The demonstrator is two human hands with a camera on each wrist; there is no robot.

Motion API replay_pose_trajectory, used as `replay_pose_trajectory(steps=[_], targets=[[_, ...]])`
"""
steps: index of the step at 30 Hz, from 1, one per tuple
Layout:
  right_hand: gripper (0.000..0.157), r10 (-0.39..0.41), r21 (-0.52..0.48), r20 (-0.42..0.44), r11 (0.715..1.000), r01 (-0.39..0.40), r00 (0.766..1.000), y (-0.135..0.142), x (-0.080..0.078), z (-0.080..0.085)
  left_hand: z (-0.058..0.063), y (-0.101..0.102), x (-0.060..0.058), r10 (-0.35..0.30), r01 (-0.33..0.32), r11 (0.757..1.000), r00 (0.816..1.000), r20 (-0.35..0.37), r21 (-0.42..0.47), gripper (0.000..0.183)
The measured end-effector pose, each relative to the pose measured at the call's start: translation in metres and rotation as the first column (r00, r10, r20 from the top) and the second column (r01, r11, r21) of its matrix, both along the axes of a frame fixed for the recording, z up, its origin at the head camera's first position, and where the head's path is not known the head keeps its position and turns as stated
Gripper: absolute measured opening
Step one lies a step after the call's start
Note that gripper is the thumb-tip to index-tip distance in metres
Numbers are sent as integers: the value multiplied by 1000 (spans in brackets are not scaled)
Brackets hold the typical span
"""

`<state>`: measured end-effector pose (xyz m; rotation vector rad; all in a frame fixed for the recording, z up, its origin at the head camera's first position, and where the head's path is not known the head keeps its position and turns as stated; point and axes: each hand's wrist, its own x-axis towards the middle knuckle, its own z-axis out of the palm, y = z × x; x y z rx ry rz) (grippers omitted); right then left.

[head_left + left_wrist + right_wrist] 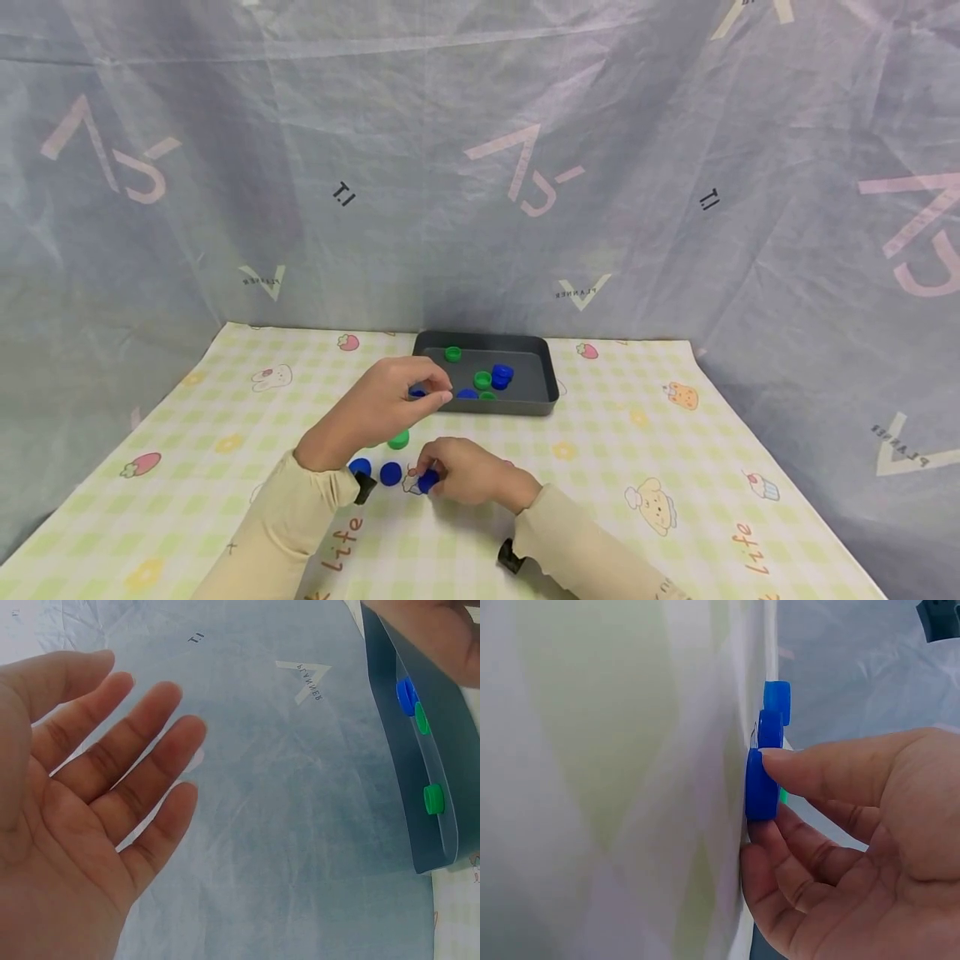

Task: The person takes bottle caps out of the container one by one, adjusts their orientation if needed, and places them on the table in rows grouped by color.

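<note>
The person's right hand [468, 472] pinches one round blue plastic cap [428, 482] between thumb and fingers, low at the checked cloth [585, 508]. Leftward lie two more blue caps [390, 474], one green cap [399, 439]. The left hand [390, 400] hovers empty, fingers apart, near a dark-grey rectangular tray [534, 382]: three green caps [453, 354], several overlapping blue ones [502, 372].

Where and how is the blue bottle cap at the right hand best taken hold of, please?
Probably at two opposite spots of its round side wall, with the right hand coming from the right: the blue bottle cap is a low disc, apparently flat on the tablecloth, and two other blue bottle caps lie to its left.
</note>
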<state>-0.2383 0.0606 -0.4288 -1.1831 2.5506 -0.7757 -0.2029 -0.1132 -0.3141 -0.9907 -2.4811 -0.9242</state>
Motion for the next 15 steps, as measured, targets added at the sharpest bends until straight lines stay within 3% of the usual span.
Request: replay_pose_trajectory(steps=[6,15], targets=[[17,9,30,-31,1000,-8,999,2,3,2,1,-1,1,12,-12,1000,1000,-13,0,4],[20,69,-4,-42,998,-69,997,4,5,5,0,-1,1,18,-18,1000,999,-39,-9,4]])
